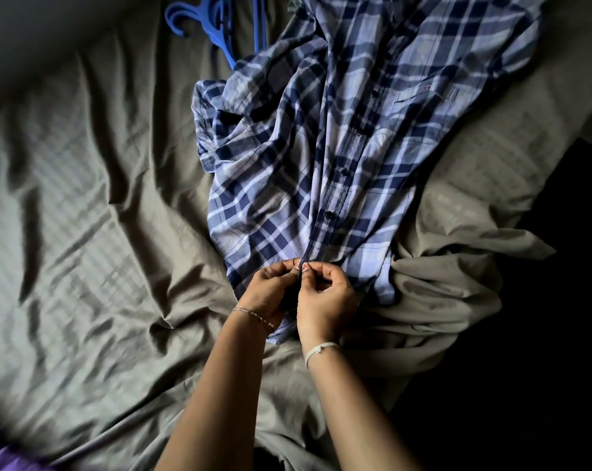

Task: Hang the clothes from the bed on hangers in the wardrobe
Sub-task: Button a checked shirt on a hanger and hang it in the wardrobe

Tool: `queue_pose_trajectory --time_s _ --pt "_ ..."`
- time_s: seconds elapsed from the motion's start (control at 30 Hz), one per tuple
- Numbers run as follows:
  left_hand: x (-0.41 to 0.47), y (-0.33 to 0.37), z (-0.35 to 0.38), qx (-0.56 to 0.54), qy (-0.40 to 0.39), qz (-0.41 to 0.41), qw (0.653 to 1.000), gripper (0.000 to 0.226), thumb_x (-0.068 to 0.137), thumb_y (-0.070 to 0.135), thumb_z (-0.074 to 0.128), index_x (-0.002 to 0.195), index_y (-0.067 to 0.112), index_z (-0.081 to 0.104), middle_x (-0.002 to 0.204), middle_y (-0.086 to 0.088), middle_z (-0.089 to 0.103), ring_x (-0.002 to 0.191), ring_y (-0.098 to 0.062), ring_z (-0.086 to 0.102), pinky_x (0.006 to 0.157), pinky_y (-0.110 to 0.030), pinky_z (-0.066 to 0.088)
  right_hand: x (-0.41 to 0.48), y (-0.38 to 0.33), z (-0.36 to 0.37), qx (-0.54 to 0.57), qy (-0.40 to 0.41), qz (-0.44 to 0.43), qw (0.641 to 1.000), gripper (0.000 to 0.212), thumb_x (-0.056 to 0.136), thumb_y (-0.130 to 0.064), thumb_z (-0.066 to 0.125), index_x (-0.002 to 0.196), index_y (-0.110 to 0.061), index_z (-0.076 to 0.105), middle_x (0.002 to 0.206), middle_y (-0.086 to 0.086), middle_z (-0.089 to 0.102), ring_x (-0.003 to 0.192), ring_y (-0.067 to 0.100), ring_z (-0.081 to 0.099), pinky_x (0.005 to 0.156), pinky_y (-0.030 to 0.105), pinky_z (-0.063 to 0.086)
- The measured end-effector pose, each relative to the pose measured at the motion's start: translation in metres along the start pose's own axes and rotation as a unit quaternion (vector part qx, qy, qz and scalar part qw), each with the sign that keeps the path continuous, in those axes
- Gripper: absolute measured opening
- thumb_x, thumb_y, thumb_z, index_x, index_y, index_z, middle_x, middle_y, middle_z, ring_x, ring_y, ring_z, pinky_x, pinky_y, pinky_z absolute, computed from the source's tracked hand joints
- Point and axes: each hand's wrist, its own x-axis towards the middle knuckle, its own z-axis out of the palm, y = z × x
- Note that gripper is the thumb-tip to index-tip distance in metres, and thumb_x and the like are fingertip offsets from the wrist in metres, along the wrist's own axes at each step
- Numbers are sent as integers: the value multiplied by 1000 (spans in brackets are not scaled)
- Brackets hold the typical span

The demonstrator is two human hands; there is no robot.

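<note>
- Head view: the plaid shirt (321, 147) lies front up on the grey bed sheet (84, 215), with its hem end nearest you. Dark buttons show along the front placket.
- Your left hand (267, 287) has its fingers curled and pinches the placket at the hem.
- Your right hand (325, 300) pinches the same strip just beside the left, fingertips touching.
- The blue hangers (216, 25) lie on the sheet at the far edge, partly under the shirt.
- There is a bracelet on each wrist.

Dim light rakes the bed (84, 198) left of my left grip (267, 290); rightward all sinks black, corners blur.
</note>
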Motion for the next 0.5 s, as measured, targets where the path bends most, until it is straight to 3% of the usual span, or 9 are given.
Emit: queue_pose_trajectory --time_s 0.17,0.3,0.4,0.5 --pt "4 0 -9 -5 11 -2 1000 10 91 2 53 89 3 63 78 -14 69 69 -22 68 68 -31 57 1 -4 0 -24 -17 -3 1000 8 79 -11 74 81 -18 70 84 1 72 75 17 67 71 25 53" --pt "5 3 -13 -1 17 -14 1000 19 75 14 72 89 2 69 88 -19 65 79 -28 64 82 -39 52 2 6 5 -2 -54 18 998 22 77 5 65 87 -14 68 89 10 70 76 22 66 73 30 56" --pt "3 2 -9 3 28 8 1000 25 68 10 73 87 -4 67 88 -23 66 75 -28 66 75 -36 57 1 6 4 4 -38 20 999 24 76 6 65 86 -15 70 88 8 71 73 17 66 70 25 54" --pt "2 1 -4 11 42 20 999 21 74 5 72 89 -8 67 81 -21 68 66 -25 68 60 -31 59 4 7 1 6 -32 14 999 22 75 3 68 85 -16 73 83 4 72 70 15 66 68 24 53"
